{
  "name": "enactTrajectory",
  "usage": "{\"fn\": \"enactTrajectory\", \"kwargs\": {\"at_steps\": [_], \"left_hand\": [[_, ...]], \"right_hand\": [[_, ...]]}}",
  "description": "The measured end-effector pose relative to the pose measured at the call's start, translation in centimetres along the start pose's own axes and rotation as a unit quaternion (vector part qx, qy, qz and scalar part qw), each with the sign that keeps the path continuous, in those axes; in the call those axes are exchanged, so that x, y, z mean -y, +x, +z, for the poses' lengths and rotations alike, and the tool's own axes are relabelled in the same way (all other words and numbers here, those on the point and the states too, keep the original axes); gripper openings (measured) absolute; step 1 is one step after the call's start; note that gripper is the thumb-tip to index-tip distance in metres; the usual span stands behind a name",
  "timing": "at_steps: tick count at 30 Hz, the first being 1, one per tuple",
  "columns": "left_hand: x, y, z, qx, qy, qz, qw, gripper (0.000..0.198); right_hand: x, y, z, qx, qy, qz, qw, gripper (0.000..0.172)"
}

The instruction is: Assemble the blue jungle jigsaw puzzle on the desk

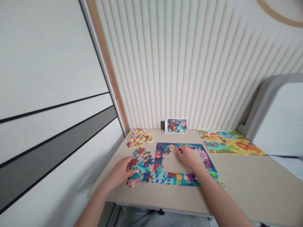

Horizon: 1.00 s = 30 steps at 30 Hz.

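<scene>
Cardboard jigsaw pieces in teal and blue [145, 175] heap under my left hand [120, 171], fingers loosely spread, grip unclear from here, while my right hand [187, 156], half-curled, holding nothing I can make out, rests just inside the top of the wide, partly built blue jigsaw border [175, 179].

The jigsaw border [176, 179] shows blue, green and purple leaves.
</scene>
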State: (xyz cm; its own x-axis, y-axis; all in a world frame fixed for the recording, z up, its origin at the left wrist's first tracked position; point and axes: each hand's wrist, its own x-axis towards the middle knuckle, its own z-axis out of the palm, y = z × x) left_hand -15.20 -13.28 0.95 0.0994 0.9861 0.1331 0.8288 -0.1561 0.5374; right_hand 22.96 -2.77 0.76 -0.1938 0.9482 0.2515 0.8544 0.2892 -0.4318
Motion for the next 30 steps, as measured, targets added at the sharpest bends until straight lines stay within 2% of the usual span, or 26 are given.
{"fn": "enactTrajectory", "kwargs": {"at_steps": [3,11,17,20,24,26,28,30], "left_hand": [[0.7,0.3,-0.1,0.013,-0.014,0.0,1.0,0.049],[0.4,1.3,0.2,0.001,-0.022,0.025,0.999,0.035],[0.9,1.7,0.4,-0.035,-0.045,0.037,0.998,0.02],[0.8,1.9,0.1,-0.055,-0.051,0.055,0.996,0.021],[-0.8,2.2,0.0,-0.147,-0.031,0.113,0.982,0.024],[-2.3,2.5,0.3,-0.183,-0.016,0.17,0.968,0.023],[-4.0,3.0,0.9,-0.195,-0.003,0.254,0.947,0.022],[-5.9,3.8,1.8,-0.192,0.01,0.331,0.924,0.025]], "right_hand": [[0.0,0.0,0.0,0.0,-0.001,0.005,1.0,0.032],[0.1,0.0,-0.1,0.0,-0.004,0.008,1.0,0.033],[0.0,0.0,0.0,-0.012,0.012,-0.011,1.0,0.034],[-0.1,0.0,0.1,-0.014,0.026,-0.011,1.0,0.035],[0.1,0.0,0.3,-0.022,0.079,-0.023,0.996,0.036],[0.4,0.1,0.4,-0.014,0.138,-0.038,0.99,0.042],[1.1,0.0,0.4,0.017,0.226,-0.048,0.973,0.047],[1.8,-0.2,0.3,0.066,0.328,-0.05,0.941,0.05]]}}
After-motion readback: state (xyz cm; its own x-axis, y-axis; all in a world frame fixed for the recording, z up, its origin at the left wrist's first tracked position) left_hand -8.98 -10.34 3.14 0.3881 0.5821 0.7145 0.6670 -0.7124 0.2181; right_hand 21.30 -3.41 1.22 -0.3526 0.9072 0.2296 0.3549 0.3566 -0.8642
